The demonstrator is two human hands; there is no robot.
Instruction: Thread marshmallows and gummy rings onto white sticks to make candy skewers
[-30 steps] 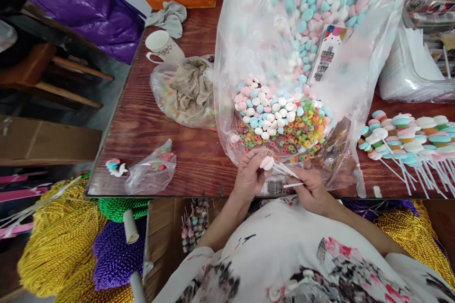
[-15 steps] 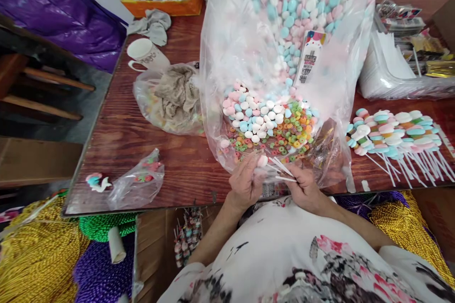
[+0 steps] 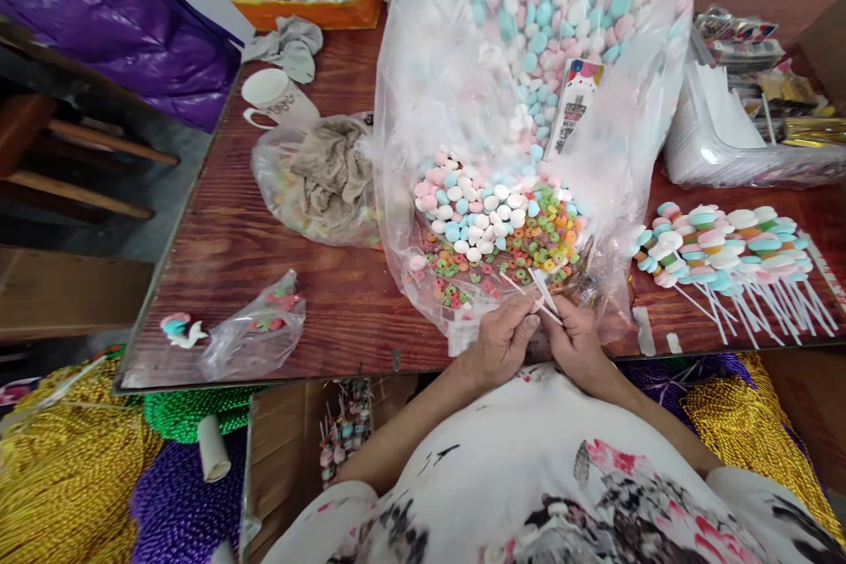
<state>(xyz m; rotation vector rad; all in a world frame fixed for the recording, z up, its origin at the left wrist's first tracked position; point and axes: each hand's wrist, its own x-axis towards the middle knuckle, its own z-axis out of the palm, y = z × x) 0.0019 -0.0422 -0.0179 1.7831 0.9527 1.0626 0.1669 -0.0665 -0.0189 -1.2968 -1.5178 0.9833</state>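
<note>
Wood-grain table (image 3: pixel 264 238) crowded with candy bags (image 3: pixel 463 62), beside purple sheeting (image 3: pixel 112 9).

White sticks (image 3: pixel 543 289): lower ends hidden inside left hand (image 3: pixel 503 342) and right hand (image 3: pixel 577 344).
Card (image 3: pixel 574 106): print too small to read.
Orange tray (image 3: pixel 310 14): far side cut off.
</note>
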